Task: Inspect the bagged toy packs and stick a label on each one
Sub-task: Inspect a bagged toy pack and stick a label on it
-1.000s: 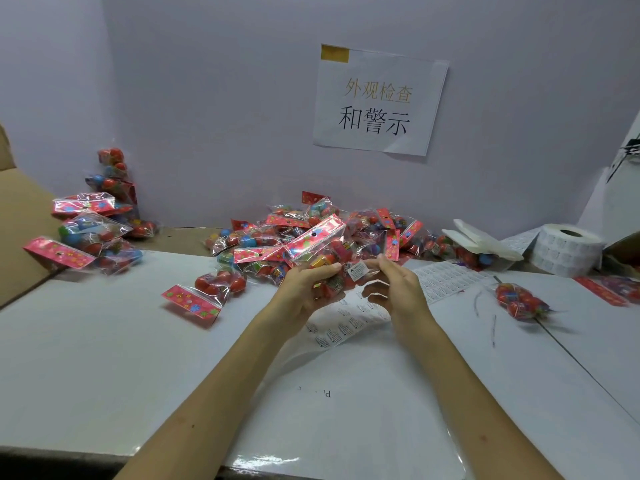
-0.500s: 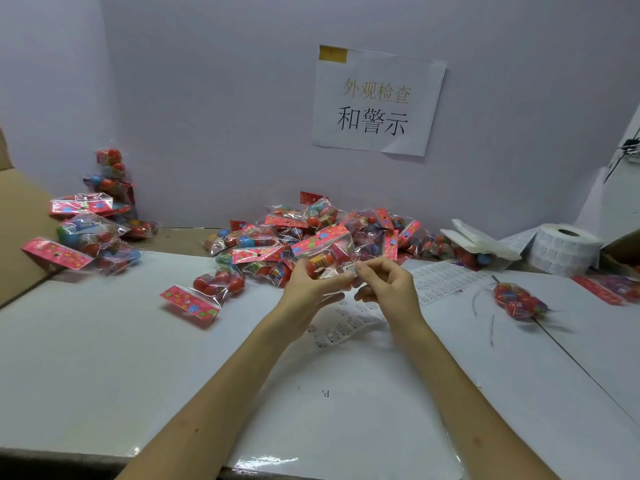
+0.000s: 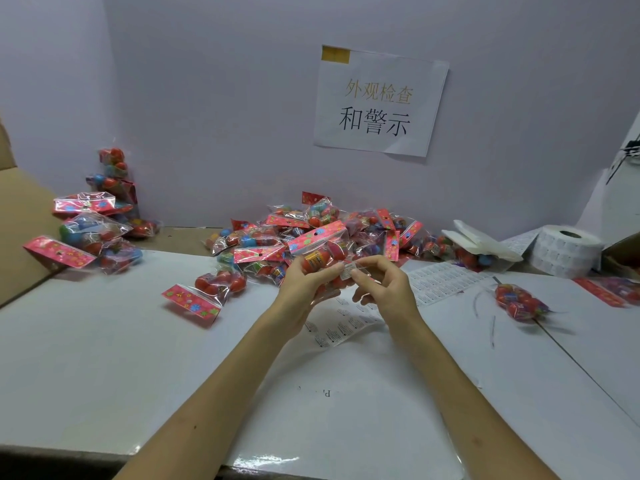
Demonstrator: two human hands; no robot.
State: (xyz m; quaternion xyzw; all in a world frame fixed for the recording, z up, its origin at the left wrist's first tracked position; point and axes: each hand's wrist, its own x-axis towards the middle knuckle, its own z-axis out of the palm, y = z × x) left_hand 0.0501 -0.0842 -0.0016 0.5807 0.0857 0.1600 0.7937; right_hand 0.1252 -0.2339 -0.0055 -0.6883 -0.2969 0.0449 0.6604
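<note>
Left hand (image 3: 304, 292) has its fingers curled round a toy pack (image 3: 320, 242), held above the counter (image 3: 104, 358) with the pink header card tilted up. Right hand (image 3: 384, 289) pinches a small white label (image 3: 347, 271) at fingertips, touching the pack's clear front. Label sheet (image 3: 341, 329) lies flat on the counter just under both hands. Pile of packs (image 3: 259, 252) sits behind them at the wall. Loose pack (image 3: 204, 292) lies front-left of the pile, second loose pack (image 3: 517, 301) lies well right. Label roll (image 3: 564, 251) stands far right. Stack of packs (image 3: 90, 233) sits far left. Paper sign (image 3: 379, 102) hangs on the wall.
</note>
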